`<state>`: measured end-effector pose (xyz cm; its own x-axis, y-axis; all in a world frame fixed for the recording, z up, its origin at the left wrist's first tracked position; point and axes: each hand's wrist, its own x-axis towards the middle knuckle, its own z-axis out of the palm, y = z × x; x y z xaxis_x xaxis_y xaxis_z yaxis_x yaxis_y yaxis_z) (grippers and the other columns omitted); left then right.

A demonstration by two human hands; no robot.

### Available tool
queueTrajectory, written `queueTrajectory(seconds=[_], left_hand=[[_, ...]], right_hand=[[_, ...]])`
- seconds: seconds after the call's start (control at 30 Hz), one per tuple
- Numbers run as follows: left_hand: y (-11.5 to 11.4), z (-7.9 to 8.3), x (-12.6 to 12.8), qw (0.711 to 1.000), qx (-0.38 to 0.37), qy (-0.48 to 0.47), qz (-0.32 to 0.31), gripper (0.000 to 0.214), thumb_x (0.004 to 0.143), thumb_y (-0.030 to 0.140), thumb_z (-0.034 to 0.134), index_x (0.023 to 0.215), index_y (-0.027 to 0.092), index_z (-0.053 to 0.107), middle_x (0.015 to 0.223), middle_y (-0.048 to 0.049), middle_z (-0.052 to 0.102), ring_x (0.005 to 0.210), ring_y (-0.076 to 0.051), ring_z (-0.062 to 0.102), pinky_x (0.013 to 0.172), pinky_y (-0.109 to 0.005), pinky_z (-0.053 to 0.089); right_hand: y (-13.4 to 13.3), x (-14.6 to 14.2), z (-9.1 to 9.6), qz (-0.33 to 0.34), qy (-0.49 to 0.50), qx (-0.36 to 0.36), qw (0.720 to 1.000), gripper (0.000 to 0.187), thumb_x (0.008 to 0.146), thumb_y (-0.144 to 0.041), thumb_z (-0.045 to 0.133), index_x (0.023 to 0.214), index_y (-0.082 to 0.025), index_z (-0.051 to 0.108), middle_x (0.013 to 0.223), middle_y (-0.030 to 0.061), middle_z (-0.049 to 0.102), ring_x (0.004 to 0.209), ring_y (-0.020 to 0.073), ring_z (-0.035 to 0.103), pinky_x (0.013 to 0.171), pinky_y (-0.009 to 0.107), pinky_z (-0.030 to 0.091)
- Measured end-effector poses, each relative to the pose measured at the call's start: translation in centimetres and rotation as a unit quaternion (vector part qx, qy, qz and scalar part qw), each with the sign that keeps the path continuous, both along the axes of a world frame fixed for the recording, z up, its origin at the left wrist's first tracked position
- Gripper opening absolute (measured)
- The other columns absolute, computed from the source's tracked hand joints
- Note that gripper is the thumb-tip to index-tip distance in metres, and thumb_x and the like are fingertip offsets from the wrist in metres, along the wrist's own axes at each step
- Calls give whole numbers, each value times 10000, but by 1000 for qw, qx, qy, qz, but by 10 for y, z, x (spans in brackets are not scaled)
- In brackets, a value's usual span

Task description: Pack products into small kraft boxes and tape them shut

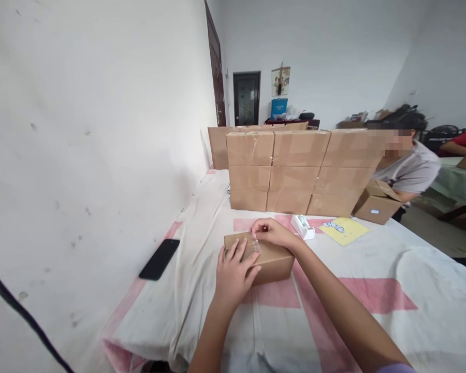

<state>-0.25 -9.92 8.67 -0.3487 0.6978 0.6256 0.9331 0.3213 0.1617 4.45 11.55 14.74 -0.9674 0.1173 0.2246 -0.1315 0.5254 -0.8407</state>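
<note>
A small closed cardboard box (274, 267) sits on the cloth-covered table in front of me. My left hand (233, 272) lies on its top with fingers spread, pressing on the left part. Over the far edge of the box, my right hand (271, 231) is bent with thumb and fingertips pinched together. From that pinch a short strip of clear tape (257, 247) runs over the top of the box. Part of the lid is hidden under my left hand.
A wall of stacked cardboard boxes (295, 176) stands behind. A white tape dispenser (303, 227) and a yellow sheet (344, 231) lie to the right, a black phone (159, 259) to the left. A co-worker (415, 166) handles an open box (376, 202).
</note>
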Motion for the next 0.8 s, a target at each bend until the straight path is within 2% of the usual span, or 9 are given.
queueTrajectory(seconds=[0.23, 0.4, 0.5, 0.6, 0.7, 0.8], left_hand=[[-1, 5, 1, 1000, -29, -7, 2, 308, 984, 467, 513, 1250, 432, 662, 1520, 1, 514, 1402, -283, 497, 1123, -604, 401], [-1, 6, 1, 999, -38, -8, 4, 315, 980, 463, 520, 1255, 415, 666, 1513, -11, 525, 1387, -292, 511, 1130, -611, 392], [-1, 7, 1, 999, -47, -18, 5, 321, 988, 458, 503, 1267, 412, 656, 1518, -4, 518, 1397, -289, 500, 1138, -611, 381], [-2, 13, 3, 998, -61, -34, -6, 327, 996, 443, 491, 1288, 401, 632, 1491, 10, 548, 1421, -289, 470, 1161, -633, 338], [1, 20, 8, 995, -81, -35, -37, 317, 1013, 372, 467, 1298, 357, 607, 1452, 2, 587, 1444, -277, 443, 1201, -692, 209], [6, 23, 11, 994, -85, -17, -69, 296, 1017, 245, 434, 1241, 292, 621, 1434, -27, 604, 1404, -248, 497, 1225, -658, 165]], right_hand=[[1, -4, -4, -37, -18, 47, 998, 63, 790, -213, 637, 794, -170, 683, 972, 38, 620, 743, 132, 559, 719, 269, 453], [-7, -9, -3, -113, -48, 126, 984, 59, 771, -174, 641, 827, -176, 623, 1007, 38, 599, 773, 143, 582, 724, 270, 448], [-10, -11, 2, -210, -67, 219, 951, 205, 779, -295, 711, 906, -189, 590, 972, 52, 645, 817, 191, 594, 712, 289, 424], [-11, -5, 10, -304, -131, 291, 898, 391, 773, -537, 732, 866, -176, 614, 1011, 129, 683, 964, 288, 616, 764, 337, 426], [-12, 3, 14, -353, -220, 256, 873, 568, 770, -719, 655, 876, -161, 655, 1044, 180, 704, 1016, 337, 631, 776, 362, 443], [-10, 4, 7, -356, -205, 197, 890, 539, 790, -697, 654, 889, -167, 665, 990, 163, 722, 908, 294, 660, 714, 336, 452]])
